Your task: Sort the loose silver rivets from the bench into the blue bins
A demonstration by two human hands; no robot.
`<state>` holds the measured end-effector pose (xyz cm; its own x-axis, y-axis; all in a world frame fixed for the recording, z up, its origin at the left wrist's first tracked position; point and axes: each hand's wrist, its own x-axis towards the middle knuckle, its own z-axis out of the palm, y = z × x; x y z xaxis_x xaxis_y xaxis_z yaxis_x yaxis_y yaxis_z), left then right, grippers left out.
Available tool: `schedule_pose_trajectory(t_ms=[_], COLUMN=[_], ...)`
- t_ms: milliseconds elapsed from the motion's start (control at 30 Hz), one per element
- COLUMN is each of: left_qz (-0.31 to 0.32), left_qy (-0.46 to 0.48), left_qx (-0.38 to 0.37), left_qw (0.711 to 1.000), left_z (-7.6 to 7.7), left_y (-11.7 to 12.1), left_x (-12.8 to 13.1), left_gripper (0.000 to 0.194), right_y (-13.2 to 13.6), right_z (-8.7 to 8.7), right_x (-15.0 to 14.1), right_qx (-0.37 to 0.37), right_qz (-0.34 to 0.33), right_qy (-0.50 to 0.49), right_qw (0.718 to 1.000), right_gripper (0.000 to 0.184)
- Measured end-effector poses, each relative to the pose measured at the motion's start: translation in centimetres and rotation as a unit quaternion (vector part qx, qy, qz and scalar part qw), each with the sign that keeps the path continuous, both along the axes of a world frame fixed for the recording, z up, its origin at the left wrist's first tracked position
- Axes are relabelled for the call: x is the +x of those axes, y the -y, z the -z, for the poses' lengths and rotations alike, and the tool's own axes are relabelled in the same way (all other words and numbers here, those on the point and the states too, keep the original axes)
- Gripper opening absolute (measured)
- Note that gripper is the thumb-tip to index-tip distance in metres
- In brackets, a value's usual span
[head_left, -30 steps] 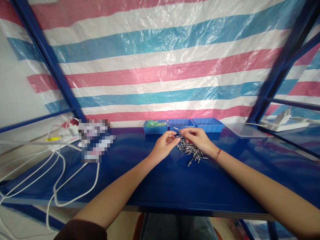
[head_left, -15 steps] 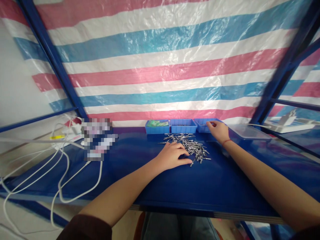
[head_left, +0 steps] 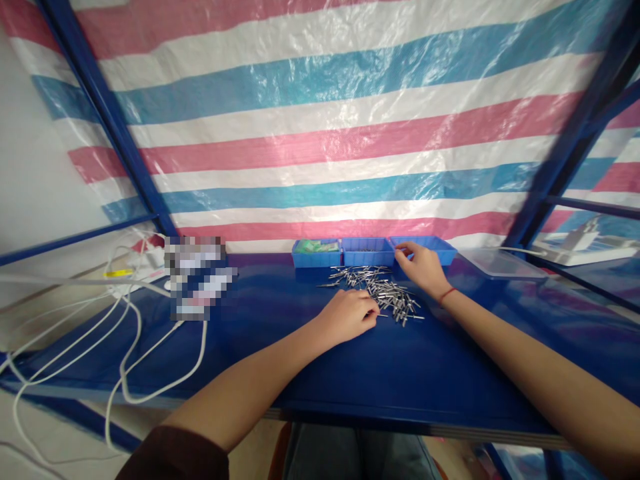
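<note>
A loose heap of silvery blind rivets (head_left: 393,293) lies on the blue table. At the heap's near left side, my left hand (head_left: 350,315) has thumb and forefinger closed on one rivet (head_left: 383,316), whose thin pin sticks out to the right. My right hand (head_left: 423,268) hovers behind the heap, in front of the right blue bin (head_left: 440,250). Its thumb and forefinger are slightly apart, and nothing shows between them. The other fingers are partly hidden.
Beside the right bin stand a middle blue bin (head_left: 367,257) with small metal parts and a left blue bin (head_left: 317,259) holding green packets. A clear plastic lid (head_left: 503,263) lies to the right. White cables (head_left: 125,360) trail at the left.
My right hand went from the heap to the right bin, then came back leftward. My left hand opened, moved down to the heap's near side and closed on a rivet.
</note>
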<state>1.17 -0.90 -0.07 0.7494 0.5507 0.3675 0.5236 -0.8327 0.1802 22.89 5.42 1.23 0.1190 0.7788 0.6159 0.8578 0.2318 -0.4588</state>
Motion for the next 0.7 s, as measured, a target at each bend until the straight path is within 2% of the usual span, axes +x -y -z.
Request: schedule_pose_trajectory(t_ms=[133, 200, 333, 400, 500, 700], left_qz=[-0.024, -0.049, -0.081, -0.088, -0.096, -0.095], left_qy=[0.024, 0.079, 0.228, 0.276, 0.314, 0.335], left_qx=[0.002, -0.016, -0.067, -0.093, -0.127, -0.165], left_qw=[0.999, 0.995, 0.968, 0.953, 0.936, 0.923], left_z=[0.5, 0.6, 0.2, 0.0, -0.4, -0.5], left_y=[-0.2, -0.5, -1.4, -1.7, -1.8, -1.5], left_x=[-0.1, -0.1, -0.5, -0.6, -0.7, -0.6], left_gripper=[0.024, 0.024, 0.020, 0.017, 0.016, 0.018], right_y=[0.8, 1.6, 3.5, 4.4, 5.2, 5.4], right_z=[-0.4, -0.7, -1.4, -1.7, -2.0, -2.3], right_x=[-0.9, -1.5, -3.5, -4.5, -5.5, -5.8], right_qx=[-0.002, -0.015, -0.087, -0.121, -0.135, -0.126], right_qz=[-0.045, -0.109, -0.294, -0.351, -0.379, -0.370], right_qy=[-0.009, -0.012, -0.036, -0.080, -0.157, -0.226], right_qw=[0.999, 0.994, 0.951, 0.925, 0.902, 0.892], right_gripper=[0.027, 0.025, 0.022, 0.023, 0.024, 0.029])
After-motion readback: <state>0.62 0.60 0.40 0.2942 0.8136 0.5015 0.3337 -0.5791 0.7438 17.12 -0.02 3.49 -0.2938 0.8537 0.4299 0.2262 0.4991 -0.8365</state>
